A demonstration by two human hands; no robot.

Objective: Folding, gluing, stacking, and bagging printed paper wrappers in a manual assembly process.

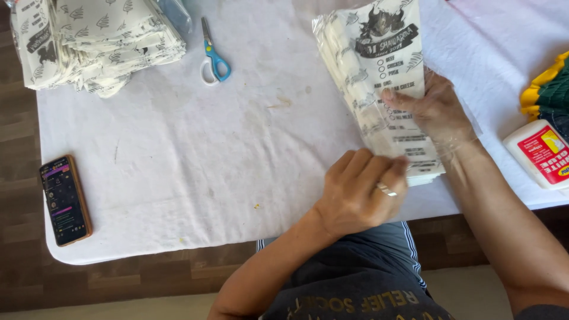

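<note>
A stack of white printed paper bags in a clear plastic sleeve (374, 71) lies on the white table cover (195, 154) at the right. My right hand (435, 109) is inside the plastic sleeve, holding the stack with the thumb on top. My left hand (361, 189), with a ring on one finger, grips the near end of the stack at the table's front edge.
Another pile of white printed paper bags (95, 41) sits at the back left. Blue-handled scissors (212, 56) lie beside it. A phone in an orange case (65, 200) rests at the front left corner. A white glue bottle (542, 153) and green-yellow cloth (551, 89) lie at the right edge.
</note>
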